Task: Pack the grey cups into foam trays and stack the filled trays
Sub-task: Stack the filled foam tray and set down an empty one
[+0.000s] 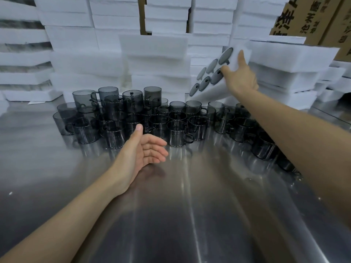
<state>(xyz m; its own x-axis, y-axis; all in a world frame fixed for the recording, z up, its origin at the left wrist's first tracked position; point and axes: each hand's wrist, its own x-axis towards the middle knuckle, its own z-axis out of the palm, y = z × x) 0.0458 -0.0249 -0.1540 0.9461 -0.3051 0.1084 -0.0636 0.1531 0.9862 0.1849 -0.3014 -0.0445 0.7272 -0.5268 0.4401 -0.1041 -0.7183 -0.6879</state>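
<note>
Several smoky grey glass cups (176, 132) with handles stand crowded across the far half of the steel table (190, 215), some stacked two high at the left. My right hand (240, 76) reaches up and grips a white foam tray (207, 92) filled with grey cups, tilted steeply so its round openings face me, above the right end of the cup crowd. My left hand (144, 150) hovers open, palm turned inward, just in front of the nearest cups, holding nothing.
Tall stacks of white foam trays (155, 54) wall off the back of the table. A lower foam stack (288, 67) sits right of the tilted tray. Brown cardboard boxes (311, 19) stand at the top right.
</note>
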